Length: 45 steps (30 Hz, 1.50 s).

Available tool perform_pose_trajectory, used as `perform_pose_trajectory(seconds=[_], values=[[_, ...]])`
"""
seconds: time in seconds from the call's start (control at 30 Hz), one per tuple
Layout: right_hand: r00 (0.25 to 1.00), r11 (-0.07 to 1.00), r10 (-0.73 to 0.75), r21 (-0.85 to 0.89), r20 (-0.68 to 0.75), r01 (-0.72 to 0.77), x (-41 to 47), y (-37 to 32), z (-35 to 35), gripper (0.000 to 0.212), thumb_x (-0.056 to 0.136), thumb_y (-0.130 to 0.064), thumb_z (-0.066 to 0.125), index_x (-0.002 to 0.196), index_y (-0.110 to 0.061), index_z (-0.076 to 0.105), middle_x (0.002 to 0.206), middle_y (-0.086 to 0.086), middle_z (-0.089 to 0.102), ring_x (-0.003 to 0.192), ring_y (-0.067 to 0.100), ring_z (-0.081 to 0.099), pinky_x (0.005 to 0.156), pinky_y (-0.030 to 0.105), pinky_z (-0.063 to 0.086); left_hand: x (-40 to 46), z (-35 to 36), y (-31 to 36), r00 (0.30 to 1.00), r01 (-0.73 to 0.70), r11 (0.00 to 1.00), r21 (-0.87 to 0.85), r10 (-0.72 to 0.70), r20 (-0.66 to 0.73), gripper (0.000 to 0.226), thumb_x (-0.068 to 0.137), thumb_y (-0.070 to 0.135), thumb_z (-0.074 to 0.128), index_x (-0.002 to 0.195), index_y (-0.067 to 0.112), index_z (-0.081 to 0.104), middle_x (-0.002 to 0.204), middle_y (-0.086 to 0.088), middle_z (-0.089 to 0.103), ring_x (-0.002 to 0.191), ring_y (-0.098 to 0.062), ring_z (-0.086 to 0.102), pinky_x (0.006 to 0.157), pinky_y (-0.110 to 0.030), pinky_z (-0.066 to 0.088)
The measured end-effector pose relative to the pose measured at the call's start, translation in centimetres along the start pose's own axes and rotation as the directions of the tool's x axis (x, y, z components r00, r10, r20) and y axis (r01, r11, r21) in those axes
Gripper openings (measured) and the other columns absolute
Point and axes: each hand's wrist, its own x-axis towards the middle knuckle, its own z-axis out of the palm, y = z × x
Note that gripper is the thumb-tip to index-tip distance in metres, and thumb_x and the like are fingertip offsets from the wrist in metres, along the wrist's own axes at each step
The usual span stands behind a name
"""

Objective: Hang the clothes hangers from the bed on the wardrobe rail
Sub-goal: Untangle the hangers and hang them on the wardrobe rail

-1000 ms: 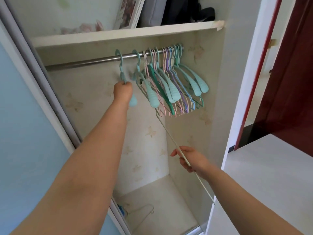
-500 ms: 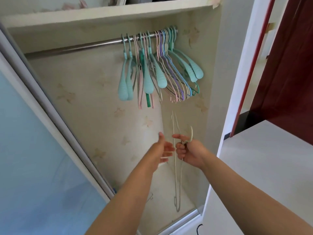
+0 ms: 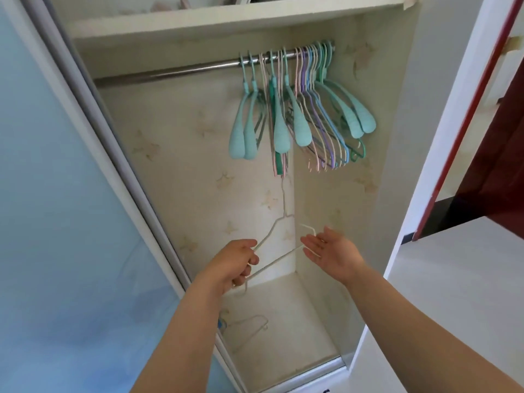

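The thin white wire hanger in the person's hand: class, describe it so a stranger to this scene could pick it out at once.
Find the open wardrobe with the steel rail across its top. Below the bunch of pastel plastic hangers on that rail, the left hand grips a thin white wire hanger beside the open right hand. Unlike the others, it is off the rail, bare white wire.

White wire hanger [image 3: 279, 258] below rail [image 3: 175, 71]
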Motion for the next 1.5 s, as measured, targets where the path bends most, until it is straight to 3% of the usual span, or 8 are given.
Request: perform_pose_trajectory(seconds=[0.3,0.5,0.6,0.7,0.97,1.17,1.33,1.5], values=[[0.997,0.981,0.033,-0.195,0.067,-0.019,-1.5,1.0,2.6,0.038,0.099,-0.022,0.047,0.134,-0.006,0.046,0.128,0.008,0.058,0.101,0.023,0.065,0.078,0.034,0.05,1.1,-1.8,0.6,0.964,0.168,0.974,-0.155,-0.195,-0.18,0.021,0.092,-0.005,0.026,0.087,0.004,0.044,0.073,-0.006,0.037,0.049,-0.013,0.026,0.035,-0.013,0.017],[0.995,0.973,0.027,-0.232,0.101,-0.003,-2.3,0.5,3.0,0.032,0.099,-0.024,0.047,0.125,-0.007,0.055,0.128,0.007,0.062,0.101,0.021,0.065,0.08,0.032,0.05,3.2,-3.0,1.6,0.88,-0.017,0.948,-0.319,-0.137,-0.454,0.05,0.094,-0.006,0.026,0.143,-0.001,0.035,0.083,-0.018,0.053,0.05,-0.019,0.034,0.036,-0.017,0.026],[0.991,0.968,0.033,-0.251,0.133,0.001,-2.4,0.5,3.7,0.034,0.099,-0.025,0.046,0.125,-0.006,0.057,0.124,0.006,0.064,0.097,0.02,0.066,0.078,0.032,0.05,3.0,-3.5,3.6,0.802,-0.296,0.926,-0.233,0.108,-0.587,0.057,0.096,0.001,0.03,0.151,0.016,0.026,0.137,-0.015,0.05,0.093,-0.04,0.062,0.079,-0.044,0.056],[0.985,0.964,0.04,-0.265,0.17,0.007,-2.7,0.4,4.5,0.034,0.099,-0.026,0.045,0.125,-0.007,0.058,0.122,0.005,0.066,0.094,0.02,0.065,0.078,0.031,0.049,2.4,-3.6,5.2,0.7,-0.485,0.874,-0.038,0.362,-0.616,0.055,0.097,0.007,0.035,0.15,0.018,0.029,0.148,-0.004,0.042,0.129,-0.032,0.048,0.108,-0.048,0.04],[0.975,0.955,0.05,-0.298,0.217,0.017,-3.3,0.5,5.6,0.033,0.101,-0.028,0.042,0.121,-0.01,0.061,0.12,0.003,0.067,0.09,0.018,0.065,0.075,0.03,0.049,4.1,-4.1,13.7,0.641,-0.463,0.863,0.202,0.483,-0.596,0.052,0.098,0.006,0.033,0.149,0.013,0.032,0.15,-0.006,0.041,0.136,-0.022,0.04,0.106,-0.02,0.029],[0.981,0.958,0.025,-0.284,0.193,0.032,-3.5,-0.4,3.7,0.033,0.101,-0.027,0.039,0.119,-0.011,0.063,0.116,0.002,0.069,0.084,0.015,0.066,0.074,0.029,0.049,7.4,-4.9,15.6,0.776,-0.344,0.903,0.259,0.429,-0.463,0.059,0.084,-0.002,0.038,0.142,0.007,0.043,0.141,-0.016,0.049,0.122,-0.035,0.052,0.099,-0.043,0.046],[0.991,0.976,0.008,-0.215,0.134,0.022,-3.9,-0.8,0.8,0.034,0.101,-0.026,0.039,0.119,-0.01,0.063,0.113,0.002,0.07,0.079,0.014,0.067,0.072,0.029,0.05,7.7,-2.7,16.1,0.814,-0.453,0.891,0.042,0.432,-0.387,0.032,0.088,-0.006,0.04,0.09,0.021,0.058,0.086,-0.01,0.057,0.059,-0.023,0.049,0.049,-0.027,0.04],[0.998,0.985,0.015,-0.171,0.065,-0.004,-4.8,-0.8,-1.7,0.032,0.101,-0.025,0.039,0.117,-0.01,0.063,0.11,0.002,0.071,0.077,0.014,0.067,0.067,0.026,0.052,8.4,-0.6,14.7,0.655,-0.612,0.789,-0.049,0.472,-0.59,0.019,0.096,0.011,0.046,0.101,0.012,0.064,0.089,0.002,0.063,0.086,-0.018,0.057,0.086,-0.023,0.042]])
